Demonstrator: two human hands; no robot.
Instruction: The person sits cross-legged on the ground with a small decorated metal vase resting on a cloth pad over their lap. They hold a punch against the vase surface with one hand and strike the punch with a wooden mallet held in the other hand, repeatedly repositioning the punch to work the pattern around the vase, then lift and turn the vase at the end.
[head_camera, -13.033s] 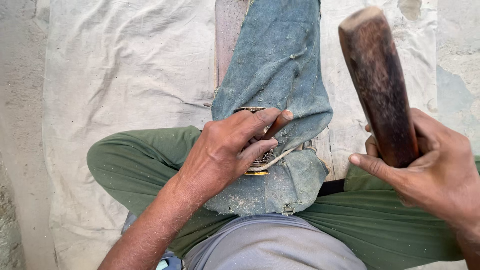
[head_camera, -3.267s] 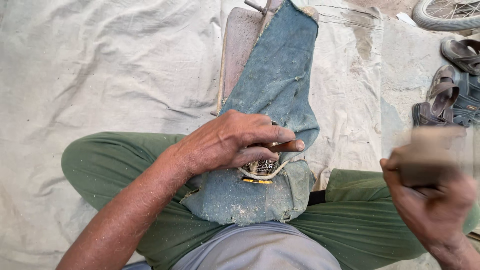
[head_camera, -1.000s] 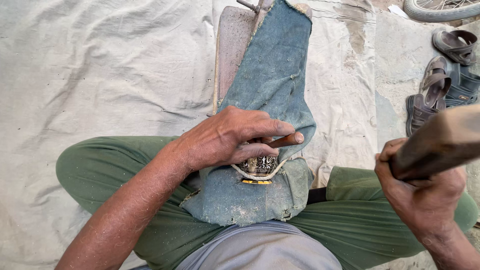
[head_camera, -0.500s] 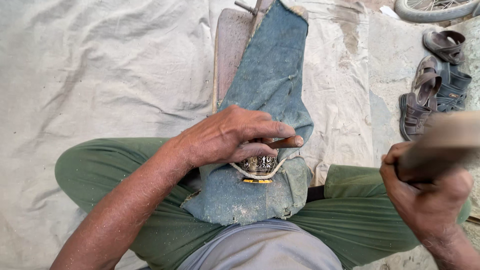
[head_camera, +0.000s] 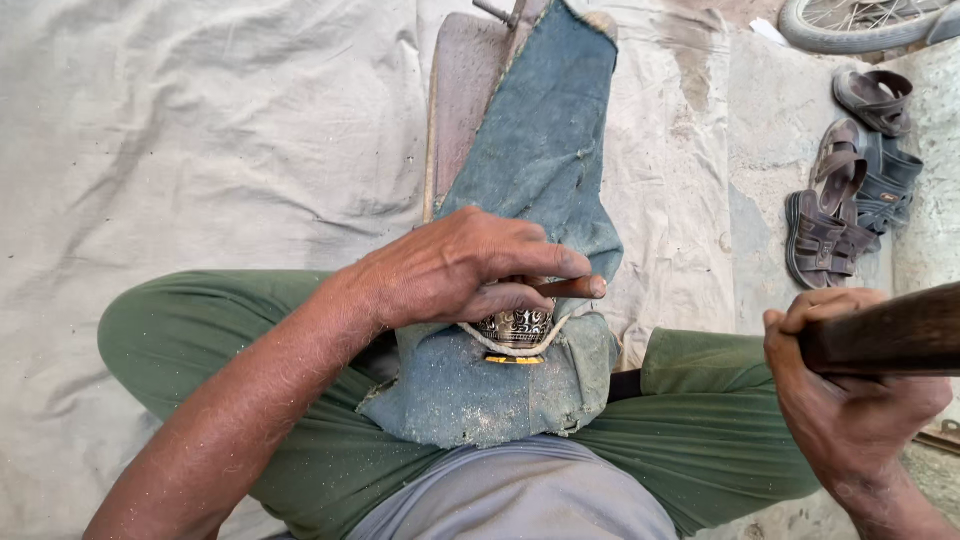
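My left hand (head_camera: 455, 272) grips a thin chisel (head_camera: 575, 287) and presses it on a small carved piece (head_camera: 515, 327) with a dark pattern. That piece rests in a fold of worn blue denim cloth (head_camera: 535, 170), which covers a wooden board (head_camera: 465, 95) between my crossed legs in green trousers (head_camera: 190, 330). Off to the right, my right hand (head_camera: 840, 390) is closed around a dark wooden mallet (head_camera: 895, 330), held level, about a hand's width away from the carved piece. Sawdust speckles the denim and my forearm.
A pale, wrinkled cloth sheet (head_camera: 200, 130) covers the ground. Several brown sandals (head_camera: 850, 190) lie at the right, beside a concrete edge. Part of a bicycle wheel (head_camera: 850, 18) shows at the top right.
The mallet in my right hand has tipped from angled upward to level. My left hand stays on the chisel and carved piece. The view has shifted slightly.
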